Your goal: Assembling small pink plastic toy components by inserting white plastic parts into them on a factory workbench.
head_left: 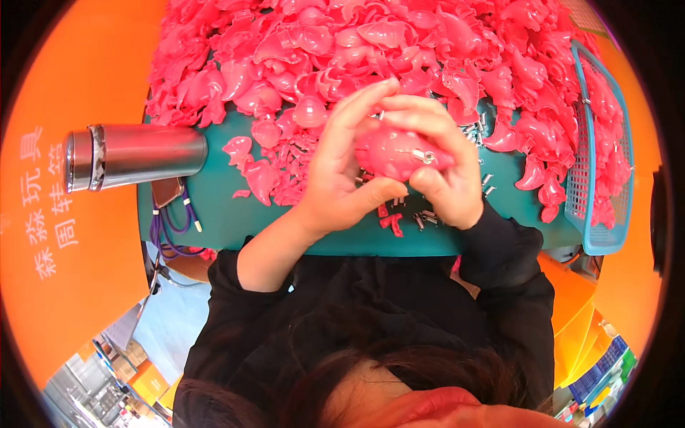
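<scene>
Several pink pcs (608,114) in blue bskt (605,241)

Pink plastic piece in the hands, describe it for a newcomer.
Find the green table heaped with glossy pink plastic shells. Near them, the left hand and right hand cup the rounded pink plastic piece. A small silvery metal part shows on it, and it alone is held.

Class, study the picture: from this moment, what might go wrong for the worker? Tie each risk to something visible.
1. The pink part, between the left hand and right hand, might slip and drop.
2. Loose metal bits below the hands could be brushed off the table.
3. The pile crowds the workspace, so pieces might slide in among the metal bits.
</scene>
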The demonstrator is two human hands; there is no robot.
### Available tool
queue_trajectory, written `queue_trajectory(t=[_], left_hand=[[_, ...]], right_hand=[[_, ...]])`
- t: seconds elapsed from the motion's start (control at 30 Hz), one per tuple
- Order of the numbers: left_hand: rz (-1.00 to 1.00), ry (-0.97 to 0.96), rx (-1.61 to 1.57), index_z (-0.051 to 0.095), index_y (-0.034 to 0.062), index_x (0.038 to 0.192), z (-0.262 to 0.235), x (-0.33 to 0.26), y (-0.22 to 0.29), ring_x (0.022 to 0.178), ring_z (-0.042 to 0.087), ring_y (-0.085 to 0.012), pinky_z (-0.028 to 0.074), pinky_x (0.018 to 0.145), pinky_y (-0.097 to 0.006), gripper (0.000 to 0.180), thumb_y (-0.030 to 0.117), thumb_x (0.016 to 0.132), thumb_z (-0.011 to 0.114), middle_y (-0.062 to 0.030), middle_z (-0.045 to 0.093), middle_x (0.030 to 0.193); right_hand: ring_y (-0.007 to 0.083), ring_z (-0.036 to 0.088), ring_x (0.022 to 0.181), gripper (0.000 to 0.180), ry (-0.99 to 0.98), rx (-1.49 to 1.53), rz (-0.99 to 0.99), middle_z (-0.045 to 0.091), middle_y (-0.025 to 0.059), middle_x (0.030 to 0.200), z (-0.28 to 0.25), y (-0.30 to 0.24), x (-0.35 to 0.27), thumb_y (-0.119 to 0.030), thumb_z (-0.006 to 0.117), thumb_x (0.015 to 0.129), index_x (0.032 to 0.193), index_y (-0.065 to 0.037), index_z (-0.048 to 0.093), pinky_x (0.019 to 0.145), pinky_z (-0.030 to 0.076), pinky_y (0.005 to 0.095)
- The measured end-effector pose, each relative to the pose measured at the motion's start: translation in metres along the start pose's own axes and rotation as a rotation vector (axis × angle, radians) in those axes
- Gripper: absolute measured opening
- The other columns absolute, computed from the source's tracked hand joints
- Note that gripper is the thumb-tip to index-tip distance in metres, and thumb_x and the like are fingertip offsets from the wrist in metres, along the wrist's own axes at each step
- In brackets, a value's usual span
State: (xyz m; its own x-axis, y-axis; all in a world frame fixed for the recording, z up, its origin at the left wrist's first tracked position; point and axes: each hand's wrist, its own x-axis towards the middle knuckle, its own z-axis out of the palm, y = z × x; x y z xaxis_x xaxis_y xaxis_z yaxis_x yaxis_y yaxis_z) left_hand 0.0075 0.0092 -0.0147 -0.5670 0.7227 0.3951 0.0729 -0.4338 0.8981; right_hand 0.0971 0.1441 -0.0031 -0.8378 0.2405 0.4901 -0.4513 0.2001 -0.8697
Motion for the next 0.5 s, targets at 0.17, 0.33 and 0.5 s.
queue_trajectory(t=[0.17,0.33,0.5], left_hand=[[0.296,-0.098,0.782,0.047,-0.002,0.13,-0.021,0.01,0.013,0.097,0.063,-0.024,0.05,0.081,-0.032,0.1,0.046,0.05,0.082,-0.0136,0.063,0.108],[0.224,0.009,0.701,0.039,-0.0055,0.135,-0.015,0.002,0.007,0.098,0.062,-0.0203,0.052,0.077,-0.03,0.112,0.058,0.051,0.075,-0.016,0.061,0.112],[0.201,-0.236,0.805,0.029,-0.0045,0.14,-0.023,0.012,0.019,0.116,0.053,-0.0278,0.046,0.094,-0.036,0.107,0.045,0.061,0.081,-0.0215,0.039,0.139]], right_hand=[[0.0198,0.051,0.114,0.051,-0.097,0.312,0.18,0.053,0.011,0.123,-0.006,0.008,-0.004,-0.009,0.068,0.079,0.126,0.0,0.047,0.099,0.04,0.0338],[0.0184,0.047,0.117,0.054,-0.138,0.427,0.346,0.045,0.0113,0.128,-0.004,0.01,-0.006,-0.007,0.067,0.081,0.126,-0.002,0.04,0.097,0.041,0.0335],[0.0193,0.045,0.12,0.057,-0.1,0.485,0.261,0.042,0.0122,0.132,-0.002,0.005,-0.005,-0.013,0.064,0.085,0.132,-0.001,0.035,0.099,0.04,0.0347]])
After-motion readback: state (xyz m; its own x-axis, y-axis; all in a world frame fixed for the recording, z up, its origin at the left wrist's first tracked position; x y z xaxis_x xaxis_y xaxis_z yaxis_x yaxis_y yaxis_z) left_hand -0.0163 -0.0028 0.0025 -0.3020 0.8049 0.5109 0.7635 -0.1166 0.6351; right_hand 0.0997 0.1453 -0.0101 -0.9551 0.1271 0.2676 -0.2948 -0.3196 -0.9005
